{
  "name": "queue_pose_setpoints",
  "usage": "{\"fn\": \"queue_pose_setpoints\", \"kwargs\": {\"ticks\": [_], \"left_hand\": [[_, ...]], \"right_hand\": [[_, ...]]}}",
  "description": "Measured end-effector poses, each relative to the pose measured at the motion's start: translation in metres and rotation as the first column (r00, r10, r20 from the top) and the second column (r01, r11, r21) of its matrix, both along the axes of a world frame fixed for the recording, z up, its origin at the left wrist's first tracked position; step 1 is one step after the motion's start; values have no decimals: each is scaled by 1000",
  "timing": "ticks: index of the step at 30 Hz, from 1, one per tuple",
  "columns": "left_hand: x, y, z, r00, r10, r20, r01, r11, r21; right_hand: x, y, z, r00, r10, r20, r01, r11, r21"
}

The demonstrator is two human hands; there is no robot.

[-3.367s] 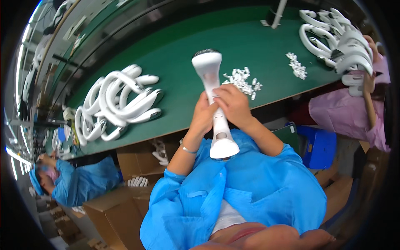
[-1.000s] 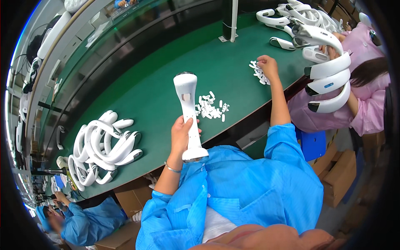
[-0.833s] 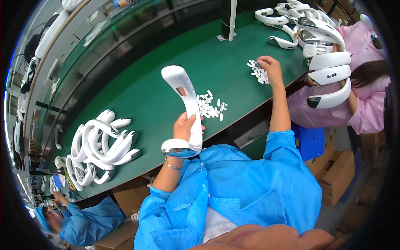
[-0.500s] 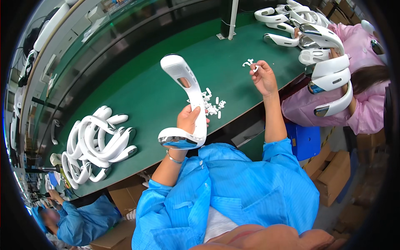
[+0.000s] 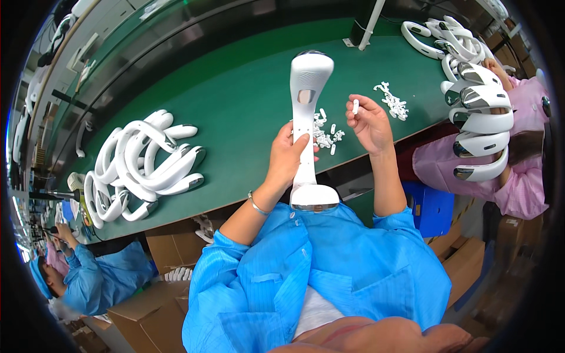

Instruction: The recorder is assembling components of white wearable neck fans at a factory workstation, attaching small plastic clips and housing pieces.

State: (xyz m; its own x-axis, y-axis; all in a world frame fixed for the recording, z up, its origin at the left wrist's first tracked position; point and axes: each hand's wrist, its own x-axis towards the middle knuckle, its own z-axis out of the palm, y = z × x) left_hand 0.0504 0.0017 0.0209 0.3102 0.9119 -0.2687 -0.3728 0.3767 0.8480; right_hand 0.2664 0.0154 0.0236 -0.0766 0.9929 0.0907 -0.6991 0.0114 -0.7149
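Note:
My left hand is closed round the middle of a white curved neck fan, whose two wider ends have shiny silver caps. One end points away over the green table; the other is near my blue smock. My right hand pinches a small white oblong plastic piece between thumb and fingertips, a little to the right of the fan and apart from it. Behind the fan, partly hidden by it, lies a pile of similar small white pieces. Farther right is a second pile of small white parts.
A heap of white neck fans lies at left on the green table. At right, a co-worker in pink holds several fans. A post rises at the far edge. Cardboard boxes and a blue bin stand below.
The neck fan has swung toward straight-on and shifted right. My right hand has left the branched white bits, and a single oblong piece shows between its fingers. The view has turned somewhat.

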Motion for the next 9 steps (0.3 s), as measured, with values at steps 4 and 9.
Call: {"fn": "queue_pose_setpoints", "kwargs": {"ticks": [4, 9], "left_hand": [[-5, -5, 2, 999, -3, -32, 3, 1000, 10], [-9, -8, -4, 1000, -25, 7, 25, 999, 42]], "right_hand": [[-14, -4, 0, 1000, 10, 17, -10, 1000, -21], [-23, -7, -3, 996, 85, 30, -85, 996, 3]]}}
